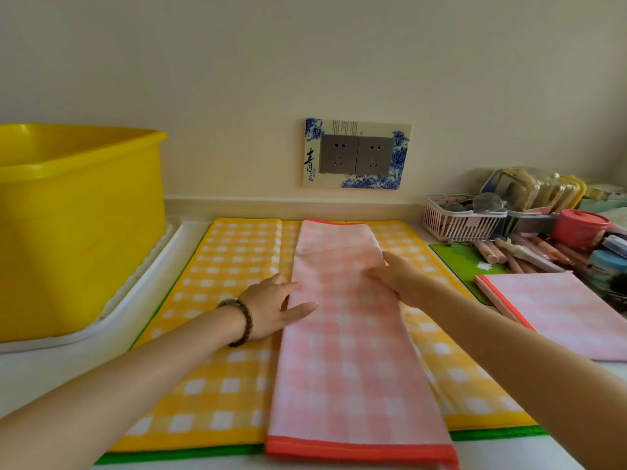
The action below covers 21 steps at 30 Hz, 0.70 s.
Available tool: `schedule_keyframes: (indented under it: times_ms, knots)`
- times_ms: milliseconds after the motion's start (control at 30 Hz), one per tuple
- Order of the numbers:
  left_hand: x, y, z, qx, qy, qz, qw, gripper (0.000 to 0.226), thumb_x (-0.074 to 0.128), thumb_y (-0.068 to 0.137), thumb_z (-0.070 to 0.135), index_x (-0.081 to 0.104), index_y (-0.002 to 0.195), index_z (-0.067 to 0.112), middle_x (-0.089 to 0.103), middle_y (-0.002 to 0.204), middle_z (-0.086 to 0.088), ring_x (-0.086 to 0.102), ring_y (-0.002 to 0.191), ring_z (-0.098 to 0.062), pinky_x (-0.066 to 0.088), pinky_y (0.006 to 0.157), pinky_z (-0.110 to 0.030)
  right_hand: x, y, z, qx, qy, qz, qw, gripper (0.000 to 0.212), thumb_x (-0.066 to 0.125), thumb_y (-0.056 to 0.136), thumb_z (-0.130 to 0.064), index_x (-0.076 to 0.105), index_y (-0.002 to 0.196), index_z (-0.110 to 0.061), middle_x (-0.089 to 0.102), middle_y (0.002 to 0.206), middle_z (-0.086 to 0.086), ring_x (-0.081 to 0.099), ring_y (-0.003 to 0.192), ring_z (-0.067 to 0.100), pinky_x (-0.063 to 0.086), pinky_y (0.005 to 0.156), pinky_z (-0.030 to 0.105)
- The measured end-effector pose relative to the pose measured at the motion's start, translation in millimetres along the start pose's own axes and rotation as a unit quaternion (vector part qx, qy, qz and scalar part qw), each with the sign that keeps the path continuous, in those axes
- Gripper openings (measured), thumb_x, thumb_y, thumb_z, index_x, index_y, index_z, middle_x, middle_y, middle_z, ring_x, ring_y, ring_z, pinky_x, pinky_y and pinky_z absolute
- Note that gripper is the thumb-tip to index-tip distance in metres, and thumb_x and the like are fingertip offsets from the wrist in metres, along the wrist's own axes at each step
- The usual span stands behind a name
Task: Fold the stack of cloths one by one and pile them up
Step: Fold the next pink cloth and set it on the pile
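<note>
Left fingers (288,287): straight, tips against the left edge of the pink cloth (346,351), thumb laid flat on top of it. No grip visible; the left hand (271,305) looks flat and pressing.

Right fingers (375,273): slightly bent, tips on the pink cloth near its right edge, where the fabric puckers a little. Cannot tell whether the right hand (398,278) pinches that pucker or only presses it.

Both hands sit about level, one on each long edge. Judgement: this holds the strip square and marks a cross line for the next fold.

Pink cloth: lies as a long narrow strip, running from the near counter (34,368) edge toward the wall, orange hem nearest the camera. Appears already folded lengthwise; cross fold not yet made.

Beneath it: yellow checked cloth (220,266), spread flat, with a green edge (492,434) of another layer showing under that. Judgement: this is the unfolded stack, used as the working surface.

Right of the stack: a folded pink cloth (559,310), apart from the strip and partly over a green mat (454,259). Likely the start of the finished pile, placed within reach of the right hand.

Periphery: beaded bracelet (246,320) on the left wrist; yellow tub (78,215) on a white tray (142,283) at left; pink basket (458,222) and clutter at far right; wall socket (356,154) behind.
</note>
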State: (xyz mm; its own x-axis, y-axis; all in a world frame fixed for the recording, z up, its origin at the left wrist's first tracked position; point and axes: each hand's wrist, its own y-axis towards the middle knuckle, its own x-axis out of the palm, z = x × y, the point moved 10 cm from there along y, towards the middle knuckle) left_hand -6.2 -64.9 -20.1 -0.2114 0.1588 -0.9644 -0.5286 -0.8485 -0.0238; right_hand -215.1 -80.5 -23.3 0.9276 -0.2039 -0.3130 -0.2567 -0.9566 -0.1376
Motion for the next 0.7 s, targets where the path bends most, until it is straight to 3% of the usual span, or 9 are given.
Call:
schedule_keyframes:
  times_ms: [100, 200, 267, 367, 433, 533, 600, 700]
  knots:
    - [0.3, -3.2, 6.2, 0.018, 0.019, 0.014, 1.000, 0.071, 0.034, 0.089, 0.063, 0.030, 0.146, 0.020, 0.042, 0.124, 0.001, 0.045, 0.110, -0.015, 0.039, 0.095, -0.027, -1.5, 10.5, 8.4, 0.036, 0.019, -0.004, 0.999, 0.035, 0.058, 0.088, -0.004, 0.055, 0.123, -0.006, 0.063, 0.114, 0.018, 0.062, 0.074, 0.023, 0.055, 0.071, 0.038]
    - [1.5, -7.2, 4.6, 0.028, 0.014, 0.016, 0.999, 0.078, 0.029, 0.084, 0.074, 0.031, 0.145, 0.027, 0.036, 0.123, 0.006, 0.041, 0.101, -0.011, 0.037, 0.095, -0.025, -8.8, 12.0, 13.5, 0.051, 0.019, 0.007, 0.998, 0.035, 0.054, 0.090, -0.007, 0.054, 0.124, -0.003, 0.064, 0.110, 0.017, 0.064, 0.088, 0.030, 0.055, 0.080, 0.043]
    - [-1.1, -12.5, 2.7, 0.045, 0.015, 0.024, 0.999, 0.097, 0.017, 0.066, 0.089, 0.032, 0.143, 0.032, 0.028, 0.119, 0.011, 0.036, 0.101, -0.009, 0.036, 0.098, -0.027, -19.2, 6.6, 11.3, 0.028, 0.003, 0.020, 0.999, 0.037, 0.051, 0.093, -0.008, 0.049, 0.130, -0.006, 0.062, 0.106, 0.013, 0.062, 0.086, 0.026, 0.054, 0.072, 0.035]
    - [2.0, -27.4, 9.2, 0.096, 0.018, 0.003, 0.995, 0.105, 0.011, 0.055, 0.095, 0.031, 0.142, 0.040, 0.025, 0.122, 0.017, 0.029, 0.116, -0.008, 0.031, 0.105, -0.032, -39.4, -17.8, -0.2, -0.072, -0.138, 0.040, 0.987, 0.039, 0.047, 0.095, -0.006, 0.045, 0.134, -0.011, 0.058, 0.123, 0.014, 0.057, 0.091, 0.022, 0.049, 0.068, 0.030]
    - [6.9, -40.0, 18.0, 0.131, 0.014, -0.019, 0.991, 0.100, 0.015, 0.058, 0.093, 0.030, 0.143, 0.040, 0.026, 0.135, 0.018, 0.023, 0.126, -0.004, 0.023, 0.110, -0.029, -44.7, -45.8, -11.1, -0.187, -0.315, 0.042, 0.930, 0.041, 0.047, 0.094, -0.007, 0.047, 0.133, -0.020, 0.056, 0.130, 0.004, 0.059, 0.100, 0.018, 0.050, 0.082, 0.032]
    - [15.1, -55.3, 23.9, 0.141, 0.037, -0.048, 0.988, 0.097, 0.025, 0.063, 0.086, 0.021, 0.147, 0.036, 0.020, 0.149, 0.019, 0.014, 0.135, -0.001, 0.011, 0.113, -0.023, -36.4, -89.7, -9.9, -0.309, -0.479, -0.023, 0.821, 0.047, 0.051, 0.094, -0.014, 0.044, 0.136, -0.033, 0.049, 0.138, -0.009, 0.051, 0.120, 0.011, 0.043, 0.099, 0.029]
    - [21.1, -60.5, 21.3, 0.119, 0.054, -0.077, 0.988, 0.098, 0.031, 0.064, 0.083, 0.013, 0.148, 0.036, 0.012, 0.153, 0.020, 0.010, 0.138, -0.003, 0.006, 0.113, -0.024, -27.3, -116.4, -12.5, -0.393, -0.556, -0.042, 0.731, 0.047, 0.053, 0.094, -0.018, 0.044, 0.136, -0.036, 0.049, 0.139, -0.013, 0.051, 0.123, 0.009, 0.041, 0.099, 0.024]
    - [25.1, -64.6, 21.8, 0.104, 0.085, -0.100, 0.986, 0.101, 0.042, 0.067, 0.080, 0.006, 0.149, 0.034, 0.004, 0.155, 0.018, 0.003, 0.142, -0.005, 0.002, 0.115, -0.028, -16.3, -141.0, -10.7, -0.498, -0.609, -0.044, 0.616, 0.047, 0.049, 0.086, -0.022, 0.052, 0.133, -0.026, 0.060, 0.129, -0.008, 0.063, 0.108, 0.011, 0.050, 0.087, 0.023]
